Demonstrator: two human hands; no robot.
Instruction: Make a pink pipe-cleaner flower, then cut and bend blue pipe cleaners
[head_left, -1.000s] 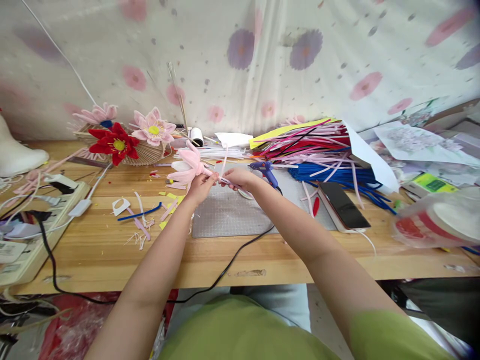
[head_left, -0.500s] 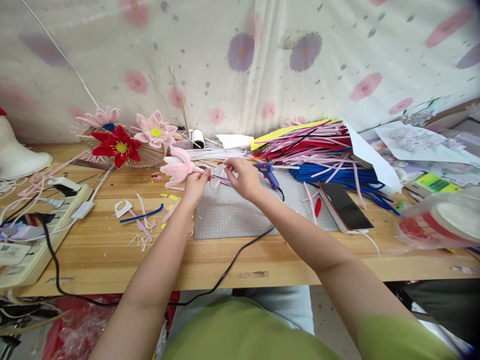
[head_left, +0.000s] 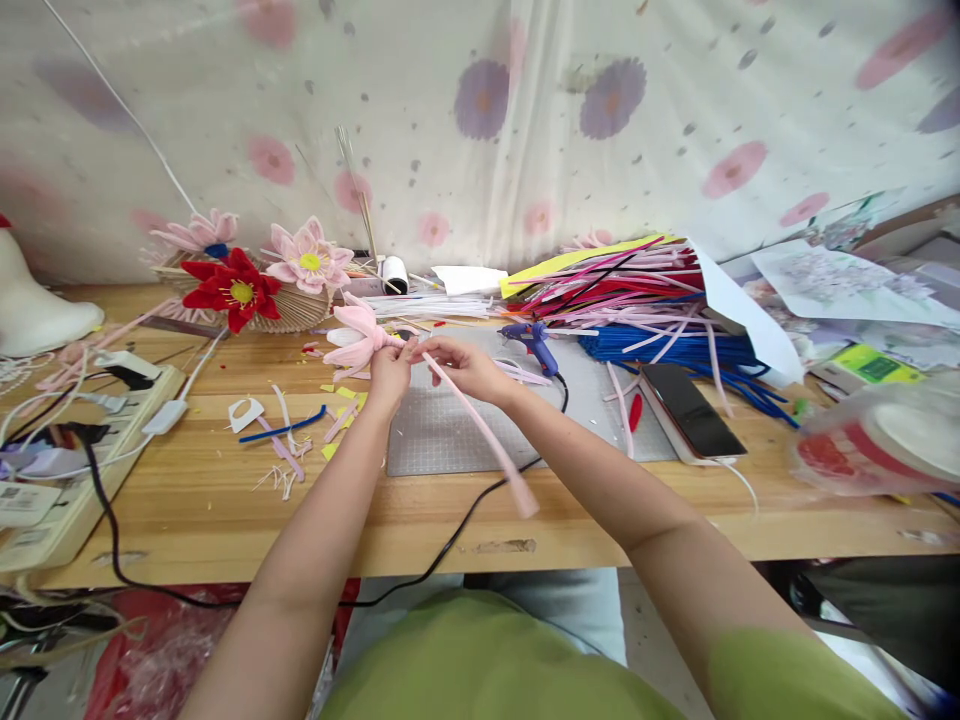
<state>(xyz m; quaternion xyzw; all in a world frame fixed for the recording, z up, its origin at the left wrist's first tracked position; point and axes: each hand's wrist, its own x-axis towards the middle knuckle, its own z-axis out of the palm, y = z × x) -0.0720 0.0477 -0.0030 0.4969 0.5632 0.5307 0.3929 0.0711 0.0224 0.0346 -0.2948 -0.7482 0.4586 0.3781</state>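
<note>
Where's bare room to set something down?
Bare wooden table lies front left, between the cream power strip, blue fuzzy scrap and left forearm. Also the grey gridded mat, left of the dangling pale-pink strip. Crowded: the back, with a red fuzzy flower and bundled blue stems.

Left hand [head_left: 391, 378]: my fingers grip the pink flower [head_left: 355, 336] just below its petals; the bloom points to my left.
Right hand [head_left: 466, 370]: my fingertips pinch the upper end of a pale strip [head_left: 480, 424], close beside my left hand.
Strip position: slants down toward me, free end past the near edge of the cutting mat [head_left: 442, 450].
Mat: grey, gridded, flat on the wooden counter [head_left: 187, 510].
Glue gun [head_left: 534, 345]: blue, at the mat's far side, beyond my right wrist.
Phone [head_left: 696, 410]: dark screen up, near the mat's right end.
Blue stems [head_left: 667, 350]: bundled behind the phone.
Red flower [head_left: 237, 291]: far left.
</note>
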